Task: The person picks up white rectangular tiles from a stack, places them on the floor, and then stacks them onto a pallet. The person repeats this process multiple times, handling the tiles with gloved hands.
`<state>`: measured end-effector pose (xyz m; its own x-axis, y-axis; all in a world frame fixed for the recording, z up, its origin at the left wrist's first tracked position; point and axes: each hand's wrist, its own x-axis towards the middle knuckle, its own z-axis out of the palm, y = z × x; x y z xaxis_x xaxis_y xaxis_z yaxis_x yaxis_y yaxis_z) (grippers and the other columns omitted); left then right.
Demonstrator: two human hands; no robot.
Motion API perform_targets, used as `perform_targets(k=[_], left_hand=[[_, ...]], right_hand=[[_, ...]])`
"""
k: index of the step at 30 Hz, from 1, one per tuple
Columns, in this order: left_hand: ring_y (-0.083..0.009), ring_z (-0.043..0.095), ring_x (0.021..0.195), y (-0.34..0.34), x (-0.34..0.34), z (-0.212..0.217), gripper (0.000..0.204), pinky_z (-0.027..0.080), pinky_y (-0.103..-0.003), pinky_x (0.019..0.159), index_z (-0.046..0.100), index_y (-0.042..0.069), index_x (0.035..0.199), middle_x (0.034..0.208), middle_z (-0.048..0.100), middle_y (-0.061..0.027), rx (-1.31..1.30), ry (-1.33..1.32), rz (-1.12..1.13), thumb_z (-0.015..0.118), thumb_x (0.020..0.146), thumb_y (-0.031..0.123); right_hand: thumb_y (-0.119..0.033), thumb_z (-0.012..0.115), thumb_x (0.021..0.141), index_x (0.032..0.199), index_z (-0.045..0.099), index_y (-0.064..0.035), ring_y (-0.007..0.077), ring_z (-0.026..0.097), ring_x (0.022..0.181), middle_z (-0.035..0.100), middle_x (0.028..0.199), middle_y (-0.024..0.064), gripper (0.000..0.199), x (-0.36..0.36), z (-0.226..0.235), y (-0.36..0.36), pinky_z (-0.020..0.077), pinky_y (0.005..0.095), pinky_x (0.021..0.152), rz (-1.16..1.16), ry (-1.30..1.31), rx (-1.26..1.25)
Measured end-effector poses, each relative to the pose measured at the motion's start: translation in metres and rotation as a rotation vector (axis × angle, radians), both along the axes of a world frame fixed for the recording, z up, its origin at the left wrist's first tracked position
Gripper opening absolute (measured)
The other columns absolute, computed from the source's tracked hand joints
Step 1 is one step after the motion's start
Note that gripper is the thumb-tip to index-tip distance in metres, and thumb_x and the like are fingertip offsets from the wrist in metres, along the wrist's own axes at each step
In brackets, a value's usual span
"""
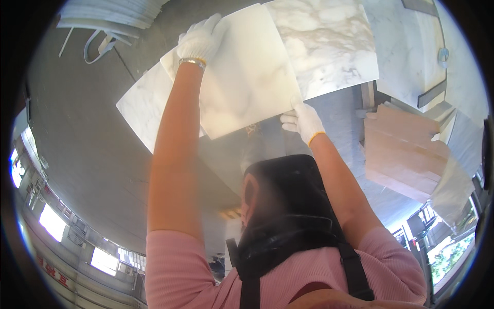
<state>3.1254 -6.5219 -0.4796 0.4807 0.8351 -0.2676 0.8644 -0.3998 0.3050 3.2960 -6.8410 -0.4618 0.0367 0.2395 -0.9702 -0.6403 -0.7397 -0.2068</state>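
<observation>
A pale marble slab (244,72) with faint grey and beige veining lies in front of me, tilted across other slabs. My left hand (199,40), in a white knit glove with a metal band at the wrist, grips its far left edge. At the near right corner, my right hand (304,121), also gloved, pinches the slab, thumb on top. Part of a whiter slab (146,95) shows from under its left side. To the right is a marble slab (329,41) with stronger brown-grey veins, partly covered by the held one.
Brown cardboard (399,147) lies at the right, near more marble slabs (411,51) with dark strips at their edges. White ribbed material (110,15) and a loose pale strap (95,49) are at the far left, on the grey floor (92,144). A black apron (288,206) covers my front.
</observation>
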Motion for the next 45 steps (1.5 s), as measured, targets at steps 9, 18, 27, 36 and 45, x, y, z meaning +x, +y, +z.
perform_targets(k=[9,18,27,36,45], left_hand=[[-0.0301,0.062,0.124,-0.002,-0.013,-0.003,0.044,0.046,-0.043,0.106,0.063,0.022,0.138,0.135,0.067,-0.0088,0.055,-0.088,0.006,0.048,0.104,0.044],[-0.0359,0.061,0.122,0.002,-0.017,0.004,0.044,0.046,-0.047,0.106,0.062,0.022,0.138,0.132,0.068,-0.0114,-0.006,-0.060,0.000,0.050,0.102,0.044],[-0.0389,0.061,0.126,-0.042,-0.110,-0.006,0.062,0.046,-0.043,0.108,0.053,0.002,0.144,0.137,0.063,-0.0238,0.060,-0.203,0.816,0.061,0.096,0.042],[-0.0411,0.064,0.121,-0.042,-0.090,0.006,0.062,0.049,-0.046,0.102,0.058,0.000,0.137,0.131,0.067,-0.0243,-0.040,-0.041,0.887,0.059,0.095,0.045],[-0.0412,0.064,0.122,-0.043,-0.099,0.000,0.061,0.050,-0.045,0.102,0.058,0.002,0.140,0.133,0.066,-0.0243,-0.116,-0.109,0.901,0.061,0.094,0.043]], right_hand=[[-0.036,0.057,0.103,0.133,0.058,0.0055,0.0235,0.071,0.086,0.069,0.110,0.0174,0.051,0.006,0.011,0.007,0.0596,0.0353,0.070,0.095,-0.081,-0.028],[-0.031,0.062,0.099,0.109,0.068,-0.0025,0.0162,0.066,0.076,0.071,0.096,0.0104,0.031,0.008,0.006,0.007,0.0510,0.0311,0.063,0.704,-0.221,0.231],[-0.044,0.068,0.090,0.129,0.064,-0.0101,0.0336,0.063,0.119,0.067,0.127,0.0157,0.052,0.031,0.020,0.073,0.0480,0.0424,0.100,0.906,-1.060,0.331],[-0.045,0.071,0.087,0.127,0.063,-0.0081,0.0333,0.061,0.120,0.065,0.129,0.0157,0.055,0.020,-0.008,0.068,0.0471,0.0437,0.101,0.880,-1.108,0.294],[-0.036,0.073,0.085,0.121,0.064,-0.0059,0.0359,0.065,0.106,0.070,0.115,0.0203,0.048,0.031,-0.006,0.079,0.0493,0.0421,0.092,0.963,-1.051,0.315]])
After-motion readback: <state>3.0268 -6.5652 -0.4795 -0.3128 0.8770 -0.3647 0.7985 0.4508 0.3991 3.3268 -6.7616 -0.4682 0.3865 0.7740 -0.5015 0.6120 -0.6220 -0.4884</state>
